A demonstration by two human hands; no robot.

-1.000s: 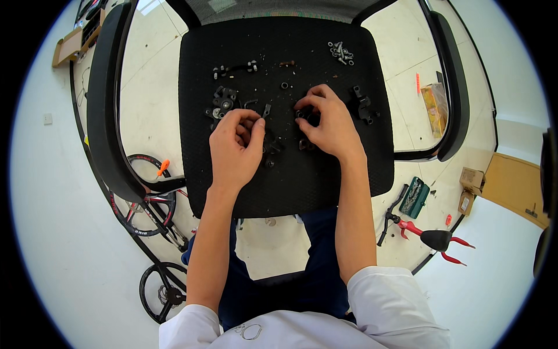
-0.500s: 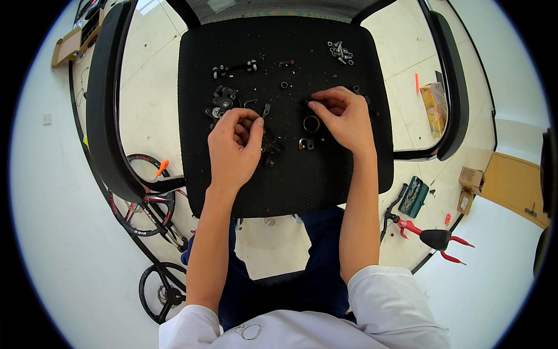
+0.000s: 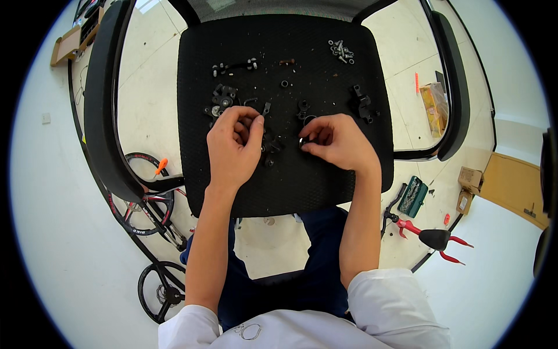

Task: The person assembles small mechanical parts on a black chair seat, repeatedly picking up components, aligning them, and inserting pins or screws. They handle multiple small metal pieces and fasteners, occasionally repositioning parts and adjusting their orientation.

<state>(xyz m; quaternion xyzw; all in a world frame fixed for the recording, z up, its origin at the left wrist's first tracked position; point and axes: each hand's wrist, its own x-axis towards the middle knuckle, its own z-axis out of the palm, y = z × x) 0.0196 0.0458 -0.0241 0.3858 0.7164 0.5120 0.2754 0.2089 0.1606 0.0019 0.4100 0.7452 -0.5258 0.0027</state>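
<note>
My left hand (image 3: 234,145) is closed with curled fingers over a group of black parts, and anything inside it is hidden. Beside it lie a black mechanical part (image 3: 223,98) with a round centre and a small black lever piece (image 3: 266,109). My right hand (image 3: 342,142) pinches a small silver-and-black metal part (image 3: 302,141) between thumb and fingertips, low over the seat. A thin ring (image 3: 310,119) shows partly behind these fingers. Just above the ring lies a small black part (image 3: 303,108), and a larger black bracket-like part (image 3: 363,103) rests farther right.
The parts lie on a black chair seat (image 3: 273,192) between two armrests (image 3: 452,87). Silver bolts and nuts (image 3: 342,51), a black bar with silver ends (image 3: 234,67) and a small ring (image 3: 284,84) are farther back. A green toolbox (image 3: 413,196) stands on the floor at right.
My right hand has moved down toward me, from the small black part to the small metal part beside the ring. The black part and the bracket at right are now uncovered. My left hand stays put.
</note>
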